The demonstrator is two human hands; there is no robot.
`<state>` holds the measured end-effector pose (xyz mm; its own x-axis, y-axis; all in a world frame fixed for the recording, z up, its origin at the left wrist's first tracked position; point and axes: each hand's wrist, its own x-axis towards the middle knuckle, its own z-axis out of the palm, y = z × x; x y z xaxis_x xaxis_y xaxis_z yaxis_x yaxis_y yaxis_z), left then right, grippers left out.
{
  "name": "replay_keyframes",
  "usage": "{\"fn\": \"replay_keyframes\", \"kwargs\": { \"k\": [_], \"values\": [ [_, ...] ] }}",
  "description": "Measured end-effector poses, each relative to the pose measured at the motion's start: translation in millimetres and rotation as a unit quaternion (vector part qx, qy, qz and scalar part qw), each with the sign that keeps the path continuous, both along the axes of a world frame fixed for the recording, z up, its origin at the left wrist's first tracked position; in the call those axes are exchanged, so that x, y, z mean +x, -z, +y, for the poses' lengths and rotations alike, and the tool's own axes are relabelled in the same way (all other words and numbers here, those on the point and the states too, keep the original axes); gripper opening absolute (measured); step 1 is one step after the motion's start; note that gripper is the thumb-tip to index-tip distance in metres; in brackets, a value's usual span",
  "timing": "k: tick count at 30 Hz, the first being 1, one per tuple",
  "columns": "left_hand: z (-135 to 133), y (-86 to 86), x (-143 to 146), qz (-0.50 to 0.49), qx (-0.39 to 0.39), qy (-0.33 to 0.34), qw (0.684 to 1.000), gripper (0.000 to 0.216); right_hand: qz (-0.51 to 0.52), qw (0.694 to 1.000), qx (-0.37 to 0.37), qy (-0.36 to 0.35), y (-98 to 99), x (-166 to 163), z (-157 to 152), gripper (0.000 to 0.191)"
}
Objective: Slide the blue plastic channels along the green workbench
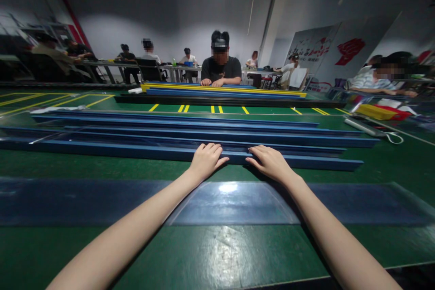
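Several long blue strips lie side by side across the green table (pixel 210 253). My left hand (pixel 205 159) rests palm down on the nearest blue strip (pixel 102 150), fingers curled over its top edge. My right hand (pixel 268 161) grips the same strip a hand's width to the right, fingers over the far edge and thumb toward me. Both forearms reach forward over a dark blue glossy sheet (pixel 224 201) lying flat between me and the strips.
Facing me, a person in a dark shirt (pixel 220 69) has both hands on a stack of blue and yellow strips (pixel 224 90). Red and yellow parts (pixel 382 112) and a grey tube (pixel 363 127) lie at right. More seated people work at tables behind.
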<state>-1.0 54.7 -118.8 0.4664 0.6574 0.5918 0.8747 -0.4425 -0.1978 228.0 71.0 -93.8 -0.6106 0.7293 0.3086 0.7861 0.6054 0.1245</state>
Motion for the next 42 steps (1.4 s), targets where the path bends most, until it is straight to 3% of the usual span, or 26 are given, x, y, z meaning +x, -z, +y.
{"fn": "replay_keyframes", "kwargs": {
  "k": [42],
  "values": [
    [-2.6,-2.7,2.3,0.014,-0.004,-0.032,0.999,0.036,-0.013,1.000,-0.005,0.025,-2.0,-3.6,-2.9,0.036]
  ]
}}
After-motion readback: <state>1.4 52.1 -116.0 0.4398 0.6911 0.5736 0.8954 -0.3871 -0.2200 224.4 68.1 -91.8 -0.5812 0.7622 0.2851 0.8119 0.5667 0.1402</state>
